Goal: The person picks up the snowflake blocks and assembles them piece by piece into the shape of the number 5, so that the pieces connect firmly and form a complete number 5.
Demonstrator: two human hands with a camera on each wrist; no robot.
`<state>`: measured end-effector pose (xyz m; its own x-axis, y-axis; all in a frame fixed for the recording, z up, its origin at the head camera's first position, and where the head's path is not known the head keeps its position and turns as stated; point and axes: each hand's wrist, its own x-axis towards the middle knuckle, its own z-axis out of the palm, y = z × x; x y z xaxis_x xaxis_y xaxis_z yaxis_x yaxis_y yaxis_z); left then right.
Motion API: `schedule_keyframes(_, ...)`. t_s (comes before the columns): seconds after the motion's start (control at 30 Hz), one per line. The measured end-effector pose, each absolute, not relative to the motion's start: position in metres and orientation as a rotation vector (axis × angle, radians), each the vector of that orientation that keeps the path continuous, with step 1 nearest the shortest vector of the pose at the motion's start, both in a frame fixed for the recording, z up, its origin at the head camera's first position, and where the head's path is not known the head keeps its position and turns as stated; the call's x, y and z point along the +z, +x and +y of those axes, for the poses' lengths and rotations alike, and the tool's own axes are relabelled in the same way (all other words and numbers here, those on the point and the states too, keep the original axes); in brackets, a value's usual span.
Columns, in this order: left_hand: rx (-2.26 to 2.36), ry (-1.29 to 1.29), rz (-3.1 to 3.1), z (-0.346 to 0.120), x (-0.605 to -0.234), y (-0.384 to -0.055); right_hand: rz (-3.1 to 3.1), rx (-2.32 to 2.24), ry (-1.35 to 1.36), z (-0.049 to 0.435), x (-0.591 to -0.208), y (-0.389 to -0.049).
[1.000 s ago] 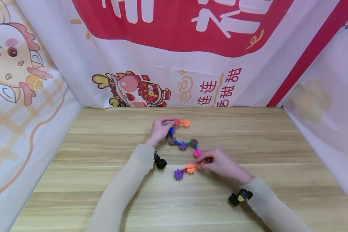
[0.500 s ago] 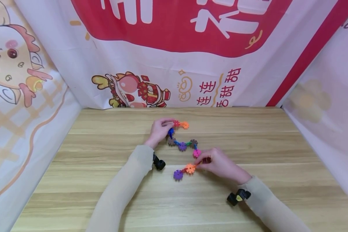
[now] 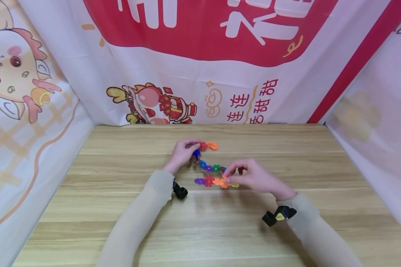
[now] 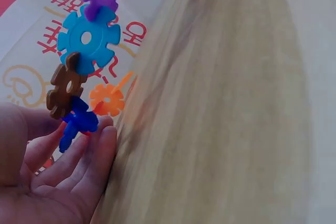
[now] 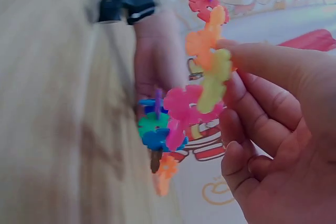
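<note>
A chain of colourful notched plastic snowflake discs (image 3: 208, 181) bends in an S between both hands, its shadow on the wood below. My left hand (image 3: 182, 154) pinches it near the far end, by a dark blue disc (image 4: 81, 121) and a red one mostly hidden by the fingers. An orange disc (image 4: 100, 94) ends the chain there. With thumb and fingertips, my right hand (image 3: 254, 176) grips the nearer stretch at a yellow disc (image 5: 216, 80) and an orange disc (image 5: 198, 43). Pink discs (image 5: 178, 103) follow beside the yellow one; a purple disc (image 3: 199, 181) forms the nearer end.
The chain is over a light wooden table (image 3: 200, 230). A white cloth backdrop (image 3: 200, 74) with red print rises behind the table's far edge, and printed cloths flank both sides. Each wrist wears a black camera (image 3: 179, 190).
My right hand has risen and moved slightly away from me, lifting and turning the nearer stretch of chain. Its middle discs have tilted to show other faces. The left hand shifts only slightly.
</note>
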<state>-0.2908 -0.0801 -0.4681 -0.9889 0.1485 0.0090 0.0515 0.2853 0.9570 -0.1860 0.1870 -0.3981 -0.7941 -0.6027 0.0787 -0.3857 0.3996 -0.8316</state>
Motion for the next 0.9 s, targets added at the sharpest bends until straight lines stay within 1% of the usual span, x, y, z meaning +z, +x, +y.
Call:
schedule_keyframes(0.47,1.731,0.232,2.217,-0.079,-0.456,-0.267,2.224,-1.774,-0.593,0.185,-0.357,-0.211)
schedule_keyframes(0.7,1.615,0.202,2.109,-0.082,-0.447,-0.258,2.058,-1.893,-0.585,0.183,-0.343,-0.219)
schedule_keyframes(0.9,1.488,0.275,2.059,-0.085,-0.441,-0.250,1.914,-1.923,-0.565,0.184,-0.336,-0.221)
